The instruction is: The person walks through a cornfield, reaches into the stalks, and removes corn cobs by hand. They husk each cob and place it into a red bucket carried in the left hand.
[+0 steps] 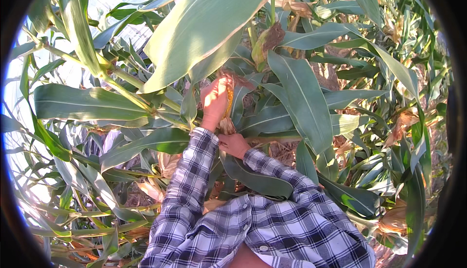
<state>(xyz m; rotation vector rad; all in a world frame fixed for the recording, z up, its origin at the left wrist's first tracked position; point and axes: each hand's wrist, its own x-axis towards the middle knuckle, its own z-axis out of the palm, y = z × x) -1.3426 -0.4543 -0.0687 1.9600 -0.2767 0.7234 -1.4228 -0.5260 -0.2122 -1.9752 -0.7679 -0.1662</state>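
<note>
An ear of corn [230, 98] stands in front of me with yellow kernels bared along one side. My left hand [214, 98] is closed around its upper part, with reddish-brown silk [239, 80] at the tip. Dry husk [227, 125] is gathered at the lower end of the ear. There, my right hand [234, 145] grips the husk near the base, just below my left wrist. The fingers partly hide the ear and where it joins the stalk.
A broad corn leaf [208, 23] arches above my hands. A thick stalk [124, 76] slants in from the left. Another husked ear [268, 43] with dark silk hangs beyond. Dry-husked ears [396, 218] and dense leaves surround me; a long leaf [255, 180] curls below my right hand.
</note>
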